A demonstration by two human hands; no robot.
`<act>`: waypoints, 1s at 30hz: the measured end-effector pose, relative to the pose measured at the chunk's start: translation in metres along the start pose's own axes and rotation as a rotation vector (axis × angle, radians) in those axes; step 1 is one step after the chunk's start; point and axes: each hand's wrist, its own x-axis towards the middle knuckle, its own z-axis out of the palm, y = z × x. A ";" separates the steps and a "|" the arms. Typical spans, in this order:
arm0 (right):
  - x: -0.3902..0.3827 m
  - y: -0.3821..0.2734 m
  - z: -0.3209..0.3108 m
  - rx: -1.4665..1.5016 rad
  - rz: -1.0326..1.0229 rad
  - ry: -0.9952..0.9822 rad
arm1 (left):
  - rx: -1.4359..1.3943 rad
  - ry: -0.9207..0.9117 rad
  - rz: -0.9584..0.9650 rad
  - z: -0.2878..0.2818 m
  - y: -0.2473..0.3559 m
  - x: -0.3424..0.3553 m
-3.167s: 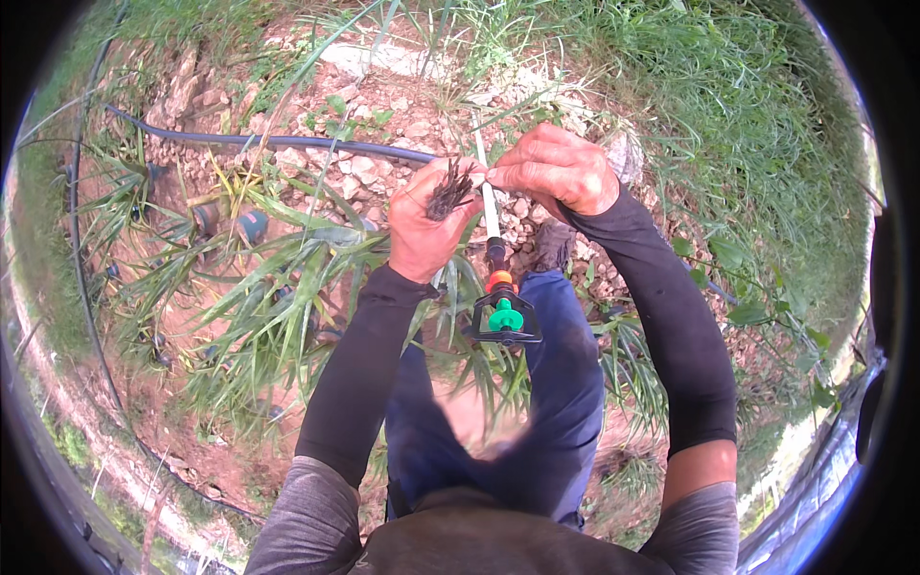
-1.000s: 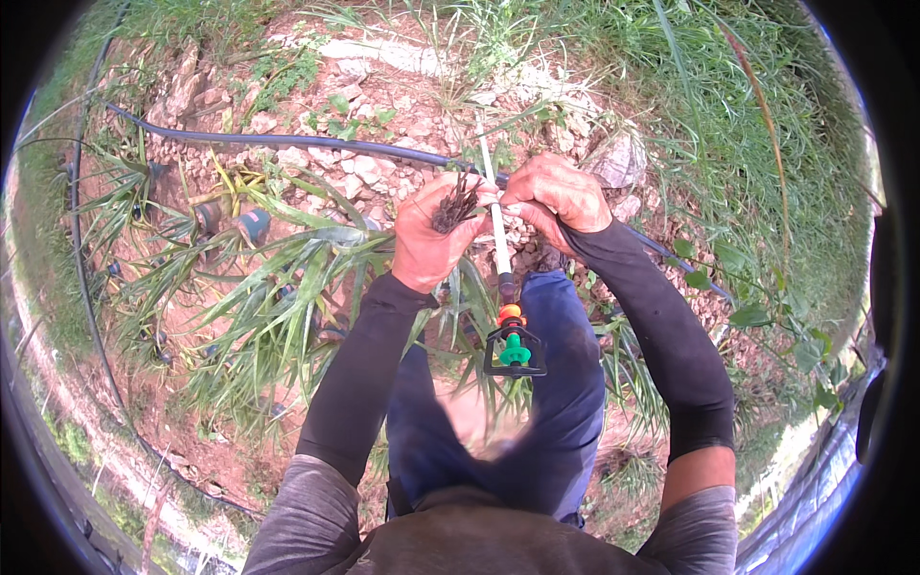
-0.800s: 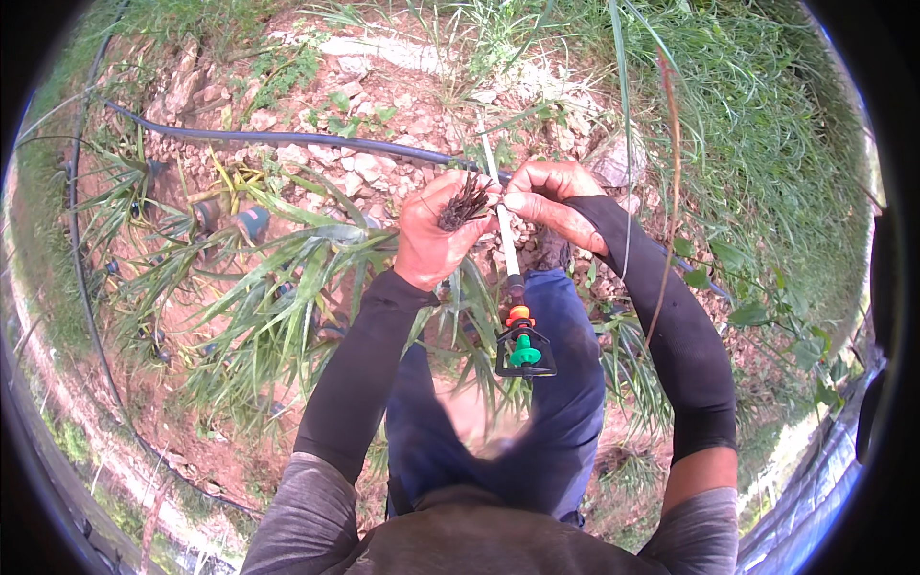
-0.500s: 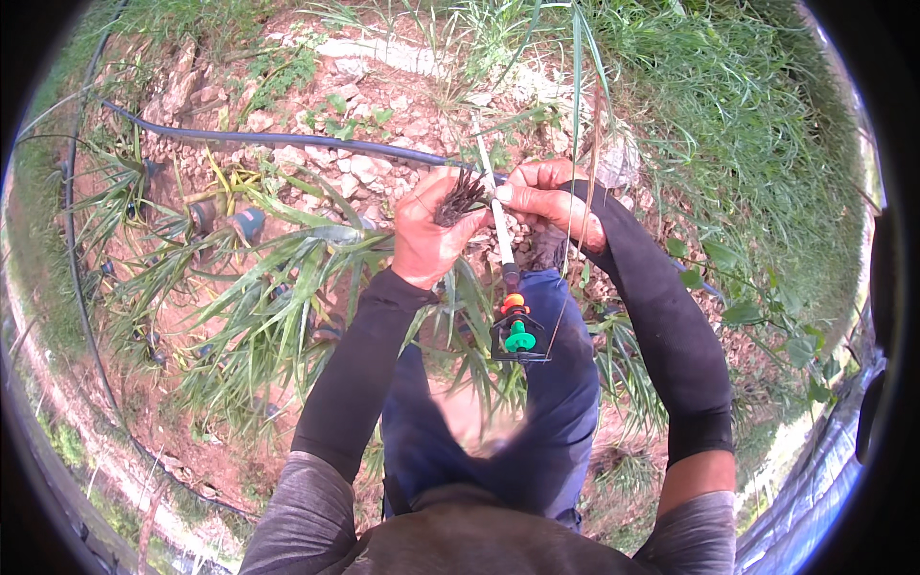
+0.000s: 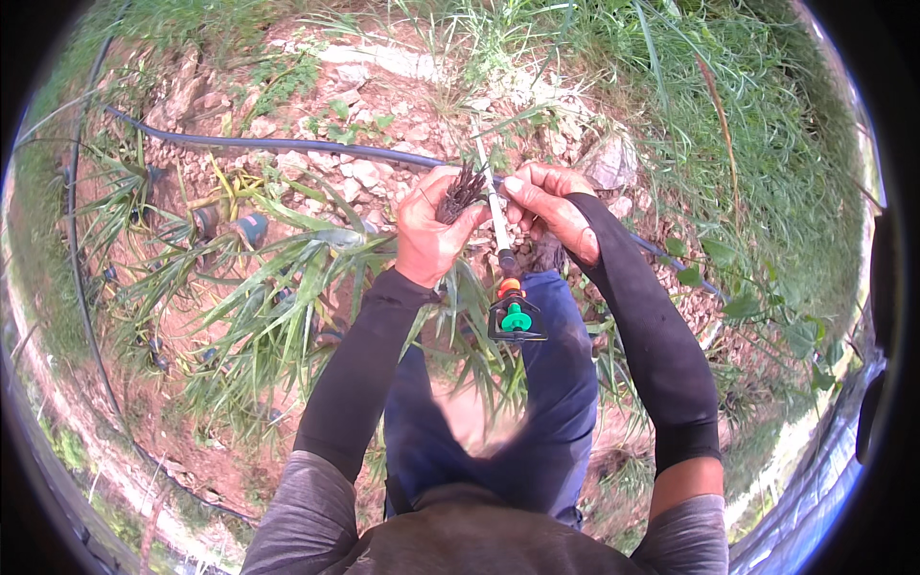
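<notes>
A person's left hand (image 5: 425, 225) curls around a bundle of dark, thin strands (image 5: 462, 195), its thumb close to a white tube (image 5: 498, 216) above stony red ground. Across the tube, the right hand (image 5: 554, 201) has its fingers bent in and its thumb near the forefinger; whether it grips anything cannot be told. Toward the person's blue trousers (image 5: 561, 355), the tube ends in a green-and-orange sprinkler head (image 5: 516, 317) with a black frame. The step in hand appears to be close fingertip work beside the tube; the next move would seemingly call for a fine pinch and a steady tube.
</notes>
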 end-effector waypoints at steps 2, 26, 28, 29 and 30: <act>-0.001 0.007 0.001 0.113 -0.140 0.030 | -0.055 -0.010 -0.002 -0.002 -0.003 0.001; 0.034 0.007 -0.031 -0.600 -0.869 -0.229 | 0.038 -0.097 0.068 -0.010 -0.008 0.003; 0.034 0.004 -0.031 -0.578 -0.881 -0.260 | 0.009 -0.109 0.050 -0.010 -0.010 0.004; 0.035 0.004 -0.032 -0.586 -0.888 -0.263 | 0.001 -0.112 0.041 -0.010 -0.010 0.005; 0.037 0.005 -0.033 -0.594 -0.897 -0.269 | -0.006 -0.112 0.030 -0.010 -0.010 0.005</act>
